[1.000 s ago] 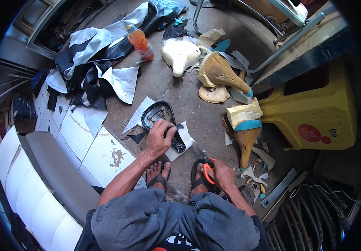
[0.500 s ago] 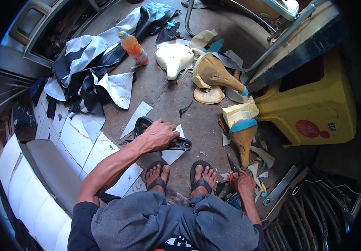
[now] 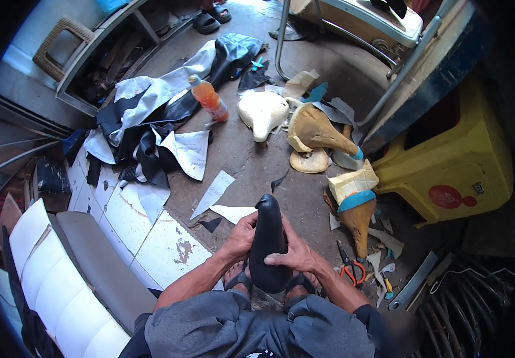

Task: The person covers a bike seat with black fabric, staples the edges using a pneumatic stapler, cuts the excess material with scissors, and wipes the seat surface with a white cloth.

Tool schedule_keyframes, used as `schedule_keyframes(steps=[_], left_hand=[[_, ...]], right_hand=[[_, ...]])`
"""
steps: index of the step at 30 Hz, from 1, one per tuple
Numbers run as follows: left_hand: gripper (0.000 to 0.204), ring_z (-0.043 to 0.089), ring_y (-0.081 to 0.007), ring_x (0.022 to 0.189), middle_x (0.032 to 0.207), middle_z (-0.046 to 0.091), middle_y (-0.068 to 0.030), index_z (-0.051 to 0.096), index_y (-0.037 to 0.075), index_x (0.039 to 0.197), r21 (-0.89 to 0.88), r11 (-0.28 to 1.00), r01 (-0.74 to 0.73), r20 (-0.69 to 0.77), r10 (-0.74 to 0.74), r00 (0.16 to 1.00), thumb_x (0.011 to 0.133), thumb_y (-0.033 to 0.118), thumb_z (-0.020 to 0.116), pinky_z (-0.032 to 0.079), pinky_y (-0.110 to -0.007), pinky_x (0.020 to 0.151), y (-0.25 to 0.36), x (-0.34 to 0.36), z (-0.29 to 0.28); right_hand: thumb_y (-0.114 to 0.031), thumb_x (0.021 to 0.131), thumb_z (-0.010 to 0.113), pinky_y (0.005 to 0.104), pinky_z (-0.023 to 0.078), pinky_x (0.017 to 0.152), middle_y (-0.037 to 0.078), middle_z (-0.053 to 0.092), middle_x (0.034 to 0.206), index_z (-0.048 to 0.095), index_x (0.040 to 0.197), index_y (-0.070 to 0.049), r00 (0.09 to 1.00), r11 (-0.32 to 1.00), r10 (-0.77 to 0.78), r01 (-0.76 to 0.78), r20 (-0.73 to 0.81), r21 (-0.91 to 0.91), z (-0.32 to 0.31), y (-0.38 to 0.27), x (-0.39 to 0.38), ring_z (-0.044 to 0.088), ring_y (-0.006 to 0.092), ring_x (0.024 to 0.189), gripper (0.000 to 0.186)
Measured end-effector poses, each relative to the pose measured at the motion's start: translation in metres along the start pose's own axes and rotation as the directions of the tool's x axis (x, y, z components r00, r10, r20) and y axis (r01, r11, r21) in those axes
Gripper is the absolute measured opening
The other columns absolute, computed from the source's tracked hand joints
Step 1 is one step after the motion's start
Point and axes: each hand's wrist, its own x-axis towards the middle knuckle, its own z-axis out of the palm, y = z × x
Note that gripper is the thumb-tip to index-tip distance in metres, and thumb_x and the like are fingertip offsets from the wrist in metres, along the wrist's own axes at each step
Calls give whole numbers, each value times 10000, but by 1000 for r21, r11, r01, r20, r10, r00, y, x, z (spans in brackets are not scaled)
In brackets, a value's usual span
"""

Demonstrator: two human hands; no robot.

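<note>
A black bicycle saddle [image 3: 271, 250] with a smooth covering stands between my knees, its narrow end pointing away from me. My left hand [image 3: 240, 237] grips its left side, the fingers partly hidden behind it. On the other side my right hand [image 3: 298, 250] holds it too, with the thumb lying across the black surface. To the right, scissors with red-orange handles [image 3: 353, 273] lie on the floor. Beyond the saddle are pale offcuts [image 3: 233, 212] of sheet material.
Farther off stand a white saddle [image 3: 263, 113], brown saddle forms [image 3: 317, 128] and an orange drink bottle [image 3: 209, 101]. Black and silver sheet material [image 3: 162, 101] is heaped at the left. A yellow plastic stool [image 3: 454, 167] lies right, above metal tubes [image 3: 454, 304]. A white padded seat [image 3: 60, 280] is near left.
My right hand has let go of the scissors, leaving them on the floor, and joined my left on the saddle. The saddle has been lifted and turned from underside-up to its smooth side showing.
</note>
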Motion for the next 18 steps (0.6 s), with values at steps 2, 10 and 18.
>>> schedule_keyframes(steps=[2,10,18], left_hand=[[253,637,-97,919,1016,667,-30,622,16,1175,104,992,-72,-185,90,979,1037,224,580,535,-254,842,4,0,-4],[289,613,-115,985,1026,650,-40,597,16,1151,139,941,-309,-200,332,922,1034,280,585,494,-312,926,14,-2,-7],[137,661,-100,888,959,686,-11,664,96,1048,-129,957,-262,-224,229,947,1005,220,626,582,-268,710,23,-10,-4]], right_hand=[[-456,793,799,445,416,1095,296,523,1381,87,1588,-74,992,994,112,-112,-53,-4,11,-11,1,537,392,1300,1133],[-462,794,785,455,447,1058,272,540,1340,326,1514,-39,955,959,141,-197,-261,-205,18,-18,-6,577,403,1228,953],[-464,782,792,480,474,979,257,574,1233,375,1486,-46,965,912,23,-128,-263,-389,22,-14,-8,589,390,1139,919]])
